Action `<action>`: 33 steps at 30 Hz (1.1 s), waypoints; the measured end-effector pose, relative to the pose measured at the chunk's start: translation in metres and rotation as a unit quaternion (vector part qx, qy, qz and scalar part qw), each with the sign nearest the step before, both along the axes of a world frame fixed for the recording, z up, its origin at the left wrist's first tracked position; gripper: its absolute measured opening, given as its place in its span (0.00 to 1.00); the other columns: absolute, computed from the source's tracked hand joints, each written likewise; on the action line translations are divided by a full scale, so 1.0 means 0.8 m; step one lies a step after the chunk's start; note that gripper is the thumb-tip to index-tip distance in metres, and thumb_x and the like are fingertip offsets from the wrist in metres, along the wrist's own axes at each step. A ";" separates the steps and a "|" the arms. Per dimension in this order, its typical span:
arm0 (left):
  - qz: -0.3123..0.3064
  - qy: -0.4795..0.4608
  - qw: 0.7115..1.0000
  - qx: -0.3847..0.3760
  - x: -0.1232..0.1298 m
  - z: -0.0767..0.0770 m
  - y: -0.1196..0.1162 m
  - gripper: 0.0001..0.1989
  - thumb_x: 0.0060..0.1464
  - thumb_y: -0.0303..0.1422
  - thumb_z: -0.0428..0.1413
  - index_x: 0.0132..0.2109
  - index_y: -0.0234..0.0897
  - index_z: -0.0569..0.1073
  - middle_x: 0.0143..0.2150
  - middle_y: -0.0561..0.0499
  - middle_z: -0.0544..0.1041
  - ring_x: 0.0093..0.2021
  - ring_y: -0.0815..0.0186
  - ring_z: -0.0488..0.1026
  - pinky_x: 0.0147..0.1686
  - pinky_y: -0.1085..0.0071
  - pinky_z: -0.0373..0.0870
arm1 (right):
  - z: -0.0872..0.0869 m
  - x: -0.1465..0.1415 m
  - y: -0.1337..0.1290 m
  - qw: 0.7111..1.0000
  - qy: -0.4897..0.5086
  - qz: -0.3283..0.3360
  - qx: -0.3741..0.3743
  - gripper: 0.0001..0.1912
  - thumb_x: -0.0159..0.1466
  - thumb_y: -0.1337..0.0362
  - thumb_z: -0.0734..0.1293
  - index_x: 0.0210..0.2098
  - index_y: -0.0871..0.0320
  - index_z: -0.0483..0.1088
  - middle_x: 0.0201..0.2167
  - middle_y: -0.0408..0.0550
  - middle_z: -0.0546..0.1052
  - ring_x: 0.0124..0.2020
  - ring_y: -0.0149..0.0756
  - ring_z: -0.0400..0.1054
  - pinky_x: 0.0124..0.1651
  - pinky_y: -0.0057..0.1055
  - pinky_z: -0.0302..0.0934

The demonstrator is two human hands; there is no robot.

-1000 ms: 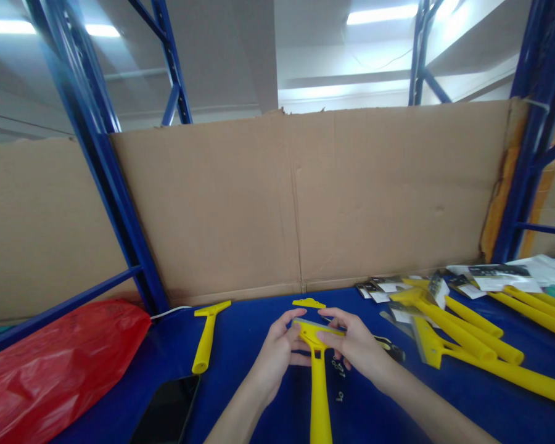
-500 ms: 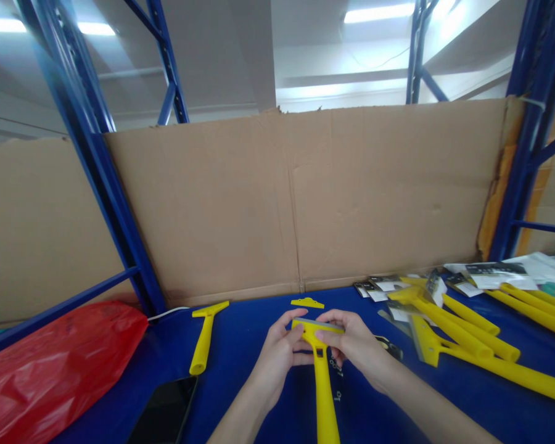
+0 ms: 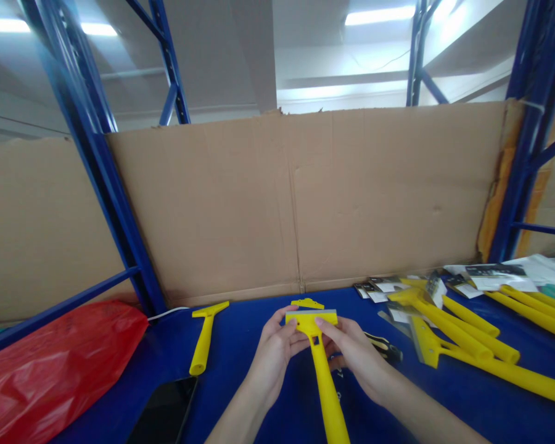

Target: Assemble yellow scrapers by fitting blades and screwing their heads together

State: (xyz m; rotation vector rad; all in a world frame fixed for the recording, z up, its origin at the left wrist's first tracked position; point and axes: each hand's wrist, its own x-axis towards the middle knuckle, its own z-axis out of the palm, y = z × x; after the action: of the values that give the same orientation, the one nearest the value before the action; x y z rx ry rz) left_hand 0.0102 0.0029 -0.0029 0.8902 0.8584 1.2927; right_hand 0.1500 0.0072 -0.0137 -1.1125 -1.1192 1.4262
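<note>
Between both hands is a yellow scraper (image 3: 322,376), its head pointing away from me and its handle toward me. A grey metal blade (image 3: 311,312) runs along the head's far edge. My left hand (image 3: 277,345) grips the left end of the head, thumb on top. My right hand (image 3: 349,345) pinches the right side with its thumb on top and fingers beneath. Just beyond the head lies a small yellow clamp plate (image 3: 308,303). Small metal bits (image 3: 338,382), perhaps screws, lie partly hidden by the handle. Beside my right hand rests a black-and-cream handled tool (image 3: 385,346), partly covered.
Several yellow scrapers (image 3: 481,357) and packaged pieces (image 3: 494,275) are heaped on the right. At left lie a yellow scraper handle (image 3: 204,339), a black phone (image 3: 164,412) and a red plastic bag (image 3: 74,370). A cardboard wall (image 3: 296,203) and blue rack posts (image 3: 120,216) stand behind.
The scraper's head has shifted slightly left and away from me and sits more level, with the handle's near end swung right. Both hands moved with it, still gripping.
</note>
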 end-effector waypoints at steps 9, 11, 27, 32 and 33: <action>0.021 0.029 0.999 0.012 0.008 -0.006 -0.002 0.19 0.52 0.38 0.57 0.48 0.35 0.64 0.41 0.42 0.78 0.38 0.61 0.77 0.42 0.65 0.69 | 0.006 -0.010 -0.010 0.991 0.109 0.012 -0.072 0.13 0.65 0.59 0.59 0.27 0.59 0.64 0.11 0.38 0.67 0.09 0.24 0.56 0.11 0.20 0.53; -0.001 0.065 0.998 -0.010 0.007 -0.010 0.000 0.20 0.53 0.44 0.54 0.48 0.36 0.64 0.40 0.43 0.78 0.38 0.61 0.76 0.39 0.65 0.69 | 0.012 0.000 -0.002 0.991 0.122 -0.014 -0.061 0.14 0.65 0.59 0.59 0.26 0.59 0.65 0.10 0.37 0.65 0.08 0.23 0.54 0.11 0.19 0.50; -0.168 0.543 0.795 0.214 0.016 -0.037 -0.019 0.06 0.49 0.32 0.55 0.31 0.38 0.76 0.31 0.51 0.74 0.28 0.67 0.67 0.28 0.74 0.60 | 0.020 0.024 0.009 0.988 0.144 -0.036 -0.050 0.17 0.65 0.58 0.60 0.24 0.61 0.67 0.12 0.38 0.65 0.09 0.22 0.55 0.12 0.19 0.51; -0.147 0.552 0.791 0.217 0.019 -0.035 -0.023 0.09 0.51 0.34 0.53 0.30 0.38 0.76 0.31 0.49 0.74 0.30 0.64 0.68 0.30 0.71 0.61 | 0.020 0.022 0.007 0.991 0.124 -0.041 -0.040 0.17 0.65 0.58 0.59 0.24 0.60 0.67 0.12 0.38 0.65 0.09 0.22 0.55 0.12 0.19 0.52; -0.145 0.560 0.785 0.220 0.019 -0.034 -0.024 0.07 0.50 0.35 0.54 0.31 0.38 0.76 0.32 0.49 0.74 0.31 0.63 0.68 0.33 0.70 0.61 | 0.021 0.022 0.007 0.991 0.121 -0.042 -0.038 0.16 0.65 0.58 0.60 0.24 0.60 0.67 0.12 0.38 0.65 0.10 0.22 0.55 0.12 0.19 0.52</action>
State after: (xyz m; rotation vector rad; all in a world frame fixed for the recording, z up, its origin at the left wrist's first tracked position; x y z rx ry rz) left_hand 0.0258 -0.0164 -0.0298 2.1809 1.2453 0.5818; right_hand 0.1675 0.0125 0.0027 -0.9965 -0.8420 1.5024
